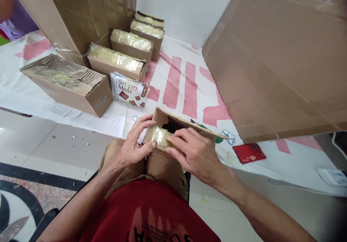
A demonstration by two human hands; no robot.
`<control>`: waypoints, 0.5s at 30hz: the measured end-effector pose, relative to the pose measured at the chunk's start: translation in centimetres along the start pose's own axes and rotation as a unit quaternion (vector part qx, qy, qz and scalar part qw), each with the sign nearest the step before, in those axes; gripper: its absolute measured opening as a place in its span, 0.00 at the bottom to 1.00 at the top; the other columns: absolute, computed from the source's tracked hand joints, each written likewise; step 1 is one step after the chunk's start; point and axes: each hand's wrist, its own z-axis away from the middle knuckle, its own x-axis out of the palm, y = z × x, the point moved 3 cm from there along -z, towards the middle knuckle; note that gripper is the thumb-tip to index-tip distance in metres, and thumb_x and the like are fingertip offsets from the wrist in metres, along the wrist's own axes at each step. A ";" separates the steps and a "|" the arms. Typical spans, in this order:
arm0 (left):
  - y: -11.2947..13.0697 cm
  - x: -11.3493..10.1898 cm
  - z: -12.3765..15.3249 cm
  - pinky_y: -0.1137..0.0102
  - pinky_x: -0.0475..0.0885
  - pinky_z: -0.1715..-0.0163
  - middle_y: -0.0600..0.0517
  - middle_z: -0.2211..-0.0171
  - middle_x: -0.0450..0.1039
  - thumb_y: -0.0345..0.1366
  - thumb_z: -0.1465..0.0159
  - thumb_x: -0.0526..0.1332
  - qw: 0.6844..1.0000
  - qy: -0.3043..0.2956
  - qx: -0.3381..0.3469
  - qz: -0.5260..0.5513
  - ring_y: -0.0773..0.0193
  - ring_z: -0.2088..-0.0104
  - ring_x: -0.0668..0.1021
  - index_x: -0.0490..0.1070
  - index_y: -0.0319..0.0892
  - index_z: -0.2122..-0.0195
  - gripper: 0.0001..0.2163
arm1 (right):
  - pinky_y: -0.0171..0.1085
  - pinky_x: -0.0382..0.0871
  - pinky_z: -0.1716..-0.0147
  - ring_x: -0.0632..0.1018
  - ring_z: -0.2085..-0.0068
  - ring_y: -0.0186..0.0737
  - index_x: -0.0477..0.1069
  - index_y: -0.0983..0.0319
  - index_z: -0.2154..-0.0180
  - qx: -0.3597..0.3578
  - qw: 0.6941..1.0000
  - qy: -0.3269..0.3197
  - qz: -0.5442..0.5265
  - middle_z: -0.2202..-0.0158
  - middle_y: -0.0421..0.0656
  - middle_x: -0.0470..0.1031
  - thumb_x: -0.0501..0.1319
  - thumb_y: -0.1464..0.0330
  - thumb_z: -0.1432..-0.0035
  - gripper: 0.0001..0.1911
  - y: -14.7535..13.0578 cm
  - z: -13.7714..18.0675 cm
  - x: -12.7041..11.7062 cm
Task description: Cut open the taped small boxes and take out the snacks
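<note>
A small cardboard box (pixel 187 124) rests on my lap, its flap taped over with shiny clear tape (pixel 158 136). My left hand (pixel 134 144) grips the box's left end, thumb and fingers pinched on the taped flap. My right hand (pixel 193 153) lies over the box's top, fingers curled and pressing the taped flap down. The lower part of the box is hidden under both hands.
On the white-and-pink sheet (pixel 179 86) lie several taped small boxes (pixel 116 61), a longer carton (pixel 67 83), a "Super Meal" packet (pixel 129 90) and a red card (pixel 248 153). Large cartons stand at back left (pixel 78 14) and right (pixel 279 61). A person's purple sleeve (pixel 18 21) shows far left.
</note>
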 end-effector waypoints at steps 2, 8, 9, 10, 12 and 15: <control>0.1 -0.1 -0.4 0.47 0.64 0.32 0.38 0.31 0.62 0.49 0.33 0.66 1.000 0.001 0.003 -0.007 0.44 0.30 0.66 0.70 0.45 0.44 0.21 | 0.40 0.68 0.65 0.75 0.65 0.42 0.77 0.62 0.64 -0.011 0.999 0.003 0.044 0.66 0.45 0.78 0.59 0.72 0.30 0.10 -0.2 -0.1 0.2; 0.0 0.7 -1.4 0.46 0.59 0.29 0.38 0.24 0.46 0.52 0.34 0.67 0.997 -0.070 0.023 -0.009 0.40 0.24 0.54 0.71 0.45 0.40 0.26 | 0.41 0.67 0.66 0.73 0.67 0.42 0.73 0.63 0.68 -0.020 0.994 0.051 0.095 0.69 0.46 0.77 0.58 0.77 0.32 0.12 -0.5 0.0 1.1; 0.0 0.9 -1.3 0.48 0.59 0.29 0.39 0.23 0.44 0.51 0.33 0.66 0.997 -0.074 0.022 -0.002 0.41 0.24 0.52 0.71 0.46 0.39 0.24 | 0.41 0.68 0.65 0.73 0.66 0.42 0.73 0.63 0.68 -0.015 0.994 0.071 0.077 0.69 0.46 0.78 0.58 0.77 0.31 0.12 -0.5 0.0 1.1; -0.1 1.0 -1.2 0.48 0.59 0.28 0.40 0.22 0.43 0.49 0.32 0.65 0.997 -0.074 0.017 0.006 0.41 0.23 0.52 0.72 0.46 0.39 0.23 | 0.41 0.69 0.65 0.74 0.66 0.42 0.73 0.63 0.67 -0.008 0.994 0.093 0.055 0.68 0.47 0.78 0.58 0.76 0.31 0.11 -0.4 0.0 1.1; -0.2 1.2 -0.8 0.49 0.58 0.28 0.44 0.22 0.43 0.48 0.31 0.65 0.998 -0.063 0.005 0.020 0.42 0.23 0.51 0.72 0.48 0.39 0.22 | 0.40 0.71 0.64 0.75 0.65 0.42 0.73 0.64 0.65 0.012 0.991 0.132 0.011 0.66 0.47 0.79 0.58 0.77 0.31 0.08 -0.1 0.1 0.9; -0.4 1.2 -0.4 0.49 0.58 0.27 0.49 0.22 0.44 0.48 0.32 0.66 0.998 -0.047 -0.010 0.035 0.43 0.23 0.52 0.72 0.52 0.37 0.23 | 0.39 0.72 0.63 0.76 0.64 0.40 0.72 0.62 0.63 0.051 0.980 0.184 -0.062 0.66 0.46 0.78 0.59 0.78 0.32 0.07 0.3 0.4 0.4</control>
